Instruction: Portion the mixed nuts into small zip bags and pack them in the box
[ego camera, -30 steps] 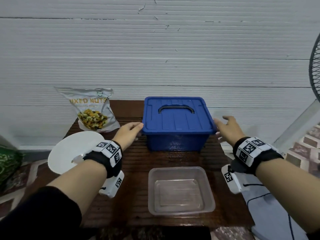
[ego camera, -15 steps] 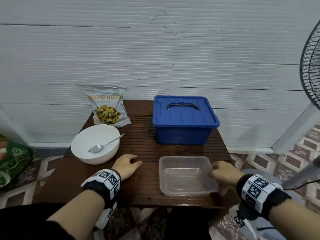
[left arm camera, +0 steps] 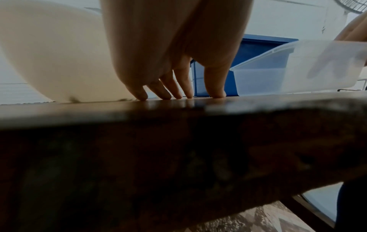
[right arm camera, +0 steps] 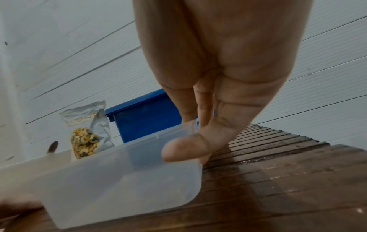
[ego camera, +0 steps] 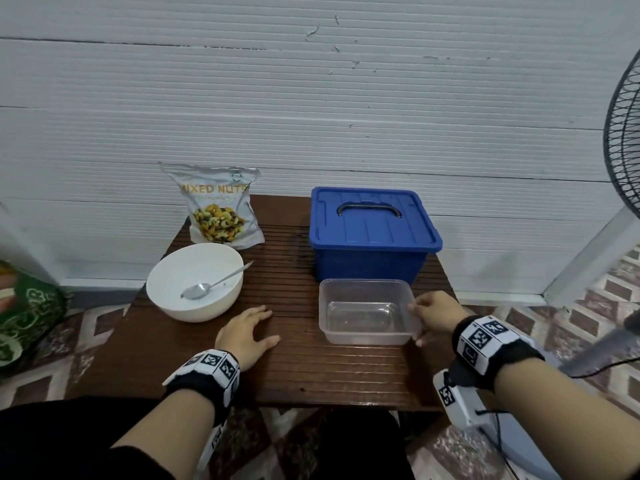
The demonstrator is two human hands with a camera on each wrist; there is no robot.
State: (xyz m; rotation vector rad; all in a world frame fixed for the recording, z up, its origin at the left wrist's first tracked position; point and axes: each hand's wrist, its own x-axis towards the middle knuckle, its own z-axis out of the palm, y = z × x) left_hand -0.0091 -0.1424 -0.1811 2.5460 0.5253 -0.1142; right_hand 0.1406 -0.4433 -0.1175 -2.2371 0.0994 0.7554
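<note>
Dark slatted wooden table [ego camera: 294,362], set against a white ribbed wall, carrying everything within arm's reach. Blue box [ego camera: 372,233] at the back right, lid on and handle folded flat, so packing not yet possible; probably parked there to leave working room in front. Just before it, a clear plastic container [ego camera: 367,311], empty, upright, near the front edge, likely meant as a staging tray. White bowl [ego camera: 194,282] at the left, handy for tipping nuts into. Mixed nuts bag [ego camera: 221,206] upright behind the bowl, leaning back toward the wall, top apparently sealed. No zip bags visible in any view.

Right hand [ego camera: 434,315] grasping the container's right wall, thumb over the rim and inside, fingers outside against the wall, as if steadying or sliding it into place. Left hand [ego camera: 246,336] released, flat on the table between bowl and container, fingertips [left arm camera: 215,94] pressed on the wood, holding nothing, seemingly bracing.

Spoon [ego camera: 211,284] in the bowl, handle propped on the right rim, ready for scooping portions.
</note>
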